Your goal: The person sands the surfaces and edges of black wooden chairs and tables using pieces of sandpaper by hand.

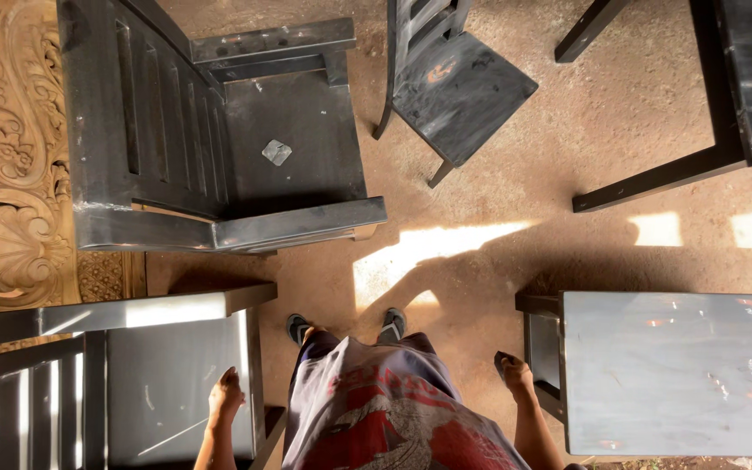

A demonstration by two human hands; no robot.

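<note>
Left hand [224, 396] is hanging loosely open over the seat of the near black armchair [145, 383], fingers down, gripping nothing; right hand [515, 374] is hanging just beside the corner of the grey table [672, 374], holding nothing, finger curl unclear. Person is standing between both pieces on the dirt floor [498, 174]. Judgement: any lift wants firm holds on solid frame edges.

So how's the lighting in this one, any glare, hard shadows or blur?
Head view: low warm sunlight throws bright patches on the dirt floor, crossed by the person's long shadow; glare on the grey table and on the chair arm by the left hand; right hand is shaded; focus is sharp, with wide-angle bending at the edges.
</note>
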